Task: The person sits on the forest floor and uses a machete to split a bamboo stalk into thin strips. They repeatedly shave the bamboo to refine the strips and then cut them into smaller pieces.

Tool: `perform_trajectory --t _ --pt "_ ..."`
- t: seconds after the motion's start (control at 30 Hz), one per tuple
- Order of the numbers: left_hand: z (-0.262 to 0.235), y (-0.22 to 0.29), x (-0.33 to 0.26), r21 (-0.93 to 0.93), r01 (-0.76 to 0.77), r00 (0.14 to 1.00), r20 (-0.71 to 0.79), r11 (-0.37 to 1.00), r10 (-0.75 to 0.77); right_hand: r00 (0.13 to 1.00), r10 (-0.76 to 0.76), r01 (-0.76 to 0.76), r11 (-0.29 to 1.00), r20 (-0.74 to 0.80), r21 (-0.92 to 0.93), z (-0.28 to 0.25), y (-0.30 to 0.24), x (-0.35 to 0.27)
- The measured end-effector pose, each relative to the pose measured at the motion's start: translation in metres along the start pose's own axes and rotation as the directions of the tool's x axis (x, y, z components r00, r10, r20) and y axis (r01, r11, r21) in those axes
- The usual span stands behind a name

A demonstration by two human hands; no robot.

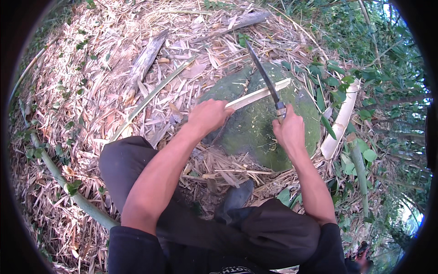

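Observation:
My left hand (209,117) grips one end of a pale split bamboo strip (260,94) that lies across a mossy green rock (255,123). My right hand (288,130) is closed around the handle of a long dark knife (263,75). The blade points up and away from me and crosses the strip near its far end. Both forearms come in from the lower edge, over my dark trousers and a dark shoe (235,197).
Dry bamboo leaves and husks cover the ground. A thick pale bamboo piece (341,121) lies right of the rock. A green bamboo stalk (68,185) runs along the left, weathered wood pieces (143,64) lie at the back, green foliage at right.

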State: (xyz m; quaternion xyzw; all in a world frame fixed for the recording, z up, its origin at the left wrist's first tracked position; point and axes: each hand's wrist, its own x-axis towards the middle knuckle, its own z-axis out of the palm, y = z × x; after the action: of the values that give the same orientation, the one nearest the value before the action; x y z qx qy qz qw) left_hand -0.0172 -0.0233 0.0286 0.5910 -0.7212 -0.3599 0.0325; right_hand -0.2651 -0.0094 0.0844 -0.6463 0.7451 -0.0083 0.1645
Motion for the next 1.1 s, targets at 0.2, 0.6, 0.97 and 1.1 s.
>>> perform_trajectory --t 0.2,0.6,0.97,1.1 --pt "0.006 -0.01 -0.004 0.081 -0.033 0.997 -0.073 0.996 0.039 0.937 0.005 -0.254 0.697 0.35 0.67 -0.004 0.023 0.015" --pt "0.009 -0.003 -0.004 -0.026 -0.003 1.0 0.026 1.0 0.004 0.968 0.075 0.029 0.915 -0.239 0.403 -0.049 0.0 -0.028" --pt "0.018 0.003 -0.003 -0.081 -0.017 0.998 -0.059 0.997 0.013 0.998 -0.021 0.023 1.0 -0.062 0.022 0.006 0.013 -0.007" --pt "0.015 -0.001 -0.004 -0.029 -0.04 0.996 -0.075 0.999 0.037 0.998 -0.069 0.07 0.994 -0.015 0.084 0.006 0.017 0.0"
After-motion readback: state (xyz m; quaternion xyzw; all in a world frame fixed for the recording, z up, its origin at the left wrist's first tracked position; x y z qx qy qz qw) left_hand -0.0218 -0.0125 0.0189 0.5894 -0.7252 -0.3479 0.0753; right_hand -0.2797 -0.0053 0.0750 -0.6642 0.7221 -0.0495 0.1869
